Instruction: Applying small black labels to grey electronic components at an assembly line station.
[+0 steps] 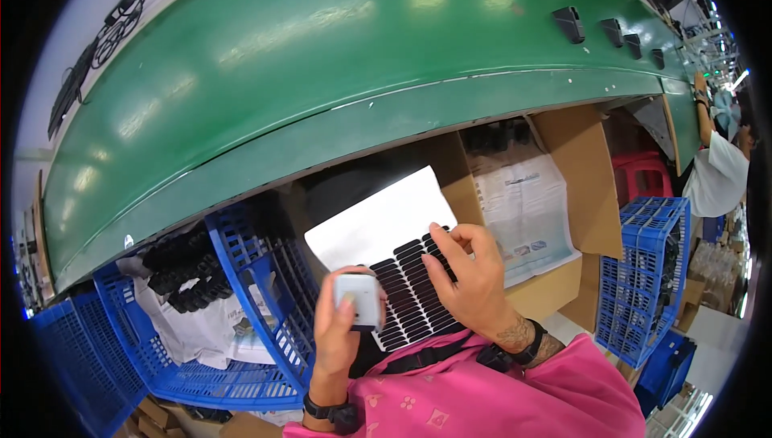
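Note:
My left hand point(336, 329) is closed around a small light-grey, box-shaped device point(356, 297) with rounded corners, its thumb lying on the near face. Just right of it, over my lap, is a white sheet of black stickers point(404, 297), rounded strips set in columns. The sheet's upper part is plain white point(378, 217). My right hand point(474, 281) grips the sheet at its right side, thumb and forefinger bent over the top of the right column. Whether a single sticker is lifted between those fingers cannot be made out.
A green conveyor belt point(305, 44) crosses ahead, with several black parts point(569, 26) at its right. Blue crates point(233, 394) point(643, 277) stand on both sides. An open cardboard box point(579, 165) holds a printed bag point(527, 205). Another person point(718, 173) is at far right.

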Available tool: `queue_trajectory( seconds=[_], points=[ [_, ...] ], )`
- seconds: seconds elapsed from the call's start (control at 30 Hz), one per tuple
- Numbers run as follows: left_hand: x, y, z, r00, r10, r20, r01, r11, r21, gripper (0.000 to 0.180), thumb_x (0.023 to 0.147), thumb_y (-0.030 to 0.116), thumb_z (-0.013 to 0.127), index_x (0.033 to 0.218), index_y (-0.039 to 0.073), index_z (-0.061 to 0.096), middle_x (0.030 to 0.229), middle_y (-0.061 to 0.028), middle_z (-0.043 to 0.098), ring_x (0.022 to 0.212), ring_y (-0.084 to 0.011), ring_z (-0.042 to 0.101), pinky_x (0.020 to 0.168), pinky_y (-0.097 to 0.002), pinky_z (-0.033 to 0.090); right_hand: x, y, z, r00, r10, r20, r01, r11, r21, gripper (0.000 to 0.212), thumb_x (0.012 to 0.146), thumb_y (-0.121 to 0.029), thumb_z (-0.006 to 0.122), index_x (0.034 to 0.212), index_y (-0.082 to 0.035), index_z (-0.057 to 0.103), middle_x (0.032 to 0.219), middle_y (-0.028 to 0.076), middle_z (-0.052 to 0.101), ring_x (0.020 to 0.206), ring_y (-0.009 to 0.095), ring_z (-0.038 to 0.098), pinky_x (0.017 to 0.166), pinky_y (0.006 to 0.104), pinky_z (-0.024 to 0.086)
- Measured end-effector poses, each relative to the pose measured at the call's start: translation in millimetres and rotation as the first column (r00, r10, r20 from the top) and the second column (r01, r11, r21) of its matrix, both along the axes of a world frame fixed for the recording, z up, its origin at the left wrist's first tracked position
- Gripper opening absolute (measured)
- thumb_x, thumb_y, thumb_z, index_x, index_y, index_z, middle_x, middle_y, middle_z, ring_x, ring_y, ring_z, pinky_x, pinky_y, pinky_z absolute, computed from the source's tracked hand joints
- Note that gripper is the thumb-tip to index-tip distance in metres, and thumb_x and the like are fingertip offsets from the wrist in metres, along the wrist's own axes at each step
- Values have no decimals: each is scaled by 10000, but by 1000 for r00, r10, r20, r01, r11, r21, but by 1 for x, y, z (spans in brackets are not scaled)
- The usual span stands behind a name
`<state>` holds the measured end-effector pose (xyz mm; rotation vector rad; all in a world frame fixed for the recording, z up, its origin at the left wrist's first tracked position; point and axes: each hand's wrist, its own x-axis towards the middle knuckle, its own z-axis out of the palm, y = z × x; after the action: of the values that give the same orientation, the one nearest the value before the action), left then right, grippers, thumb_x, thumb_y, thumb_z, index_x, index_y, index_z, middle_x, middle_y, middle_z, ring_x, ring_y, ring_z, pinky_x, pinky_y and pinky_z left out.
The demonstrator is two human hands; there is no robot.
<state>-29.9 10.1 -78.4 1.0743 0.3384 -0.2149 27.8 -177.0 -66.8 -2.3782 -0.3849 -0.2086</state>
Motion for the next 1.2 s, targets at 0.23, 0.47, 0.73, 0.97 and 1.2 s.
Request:
queue_trajectory(
  seconds=[0.23, 0.47, 0.73, 0.97, 1.2],
  points=[
    [0, 43, -12, 998, -30, -61, 33, 998, 51, 513, 873, 304, 570, 1239, -32, 439, 1023, -79, 556, 839, -146, 568, 633, -258, 490, -7, 26, -8, 977, 214, 17, -214, 977, 1, 418, 694, -29, 723, 1098, 3, 621, 876, 92, 523, 720, 225, 525, 617, 337, 442],
    [-27, 60, -29, 998, -66, 16, 67, 997, -44, 514, 811, 312, 613, 1180, -18, 472, 981, -106, 572, 820, -184, 596, 621, -318, 521, -15, 53, -19, 966, 187, 177, -188, 982, -8, 371, 719, -154, 656, 1051, 3, 604, 805, 53, 558, 735, 222, 570, 627, 359, 438],
    [-13, 46, -16, 994, -102, -45, 103, 994, 29, 411, 879, 148, 589, 1222, -39, 465, 984, -98, 557, 820, -187, 543, 747, -290, 441, -25, 52, -23, 984, 89, 157, -83, 996, -41, 200, 825, -124, 569, 983, -1, 576, 889, 65, 561, 820, 166, 553, 715, 303, 404],
    [-11, 57, -25, 976, -216, 2, 216, 976, -8, 516, 885, 236, 586, 1276, -52, 413, 1044, -137, 564, 868, -227, 568, 783, -307, 461, -15, 61, -16, 997, 20, -71, -7, 984, 178, 152, 776, -260, 639, 785, -119, 582, 793, 51, 524, 816, 227, 517, 742, 412, 345],
    [-5, 50, 1, 977, 169, 133, -186, 974, 133, 522, 874, 352, 616, 1161, -61, 476, 1039, -173, 574, 858, -266, 584, 782, -369, 490, -16, 46, 2, 976, 161, -148, -117, 956, 270, 104, 810, -237, 617, 788, -140, 585, 805, 33, 537, 819, 205, 524, 766, 417, 308]
  ],
)
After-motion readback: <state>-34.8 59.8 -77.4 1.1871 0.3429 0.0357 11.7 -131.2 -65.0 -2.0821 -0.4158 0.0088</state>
